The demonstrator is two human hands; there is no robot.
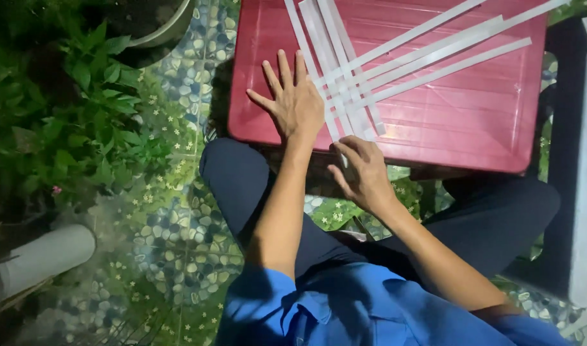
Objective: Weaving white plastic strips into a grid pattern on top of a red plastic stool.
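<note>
Several long white strips (396, 61) lie crossed over one another on a red plastic table top (473, 122). My left hand (294, 99) rests flat on the table with its fingers spread, pressing on the left ends of the strips. At the table's near edge my right hand (364, 172) curls its fingers around the lower end of one white strip (337, 138). Both forearms reach up from a blue shirt, and dark trousers show beneath the table.
Green leafy plants (69, 122) and a dark pot (155, 25) stand at the left. The floor (178, 243) is tiled with a pebble and flower pattern. A grey block (578, 166) borders the right side. A pale cylinder (43, 256) lies at lower left.
</note>
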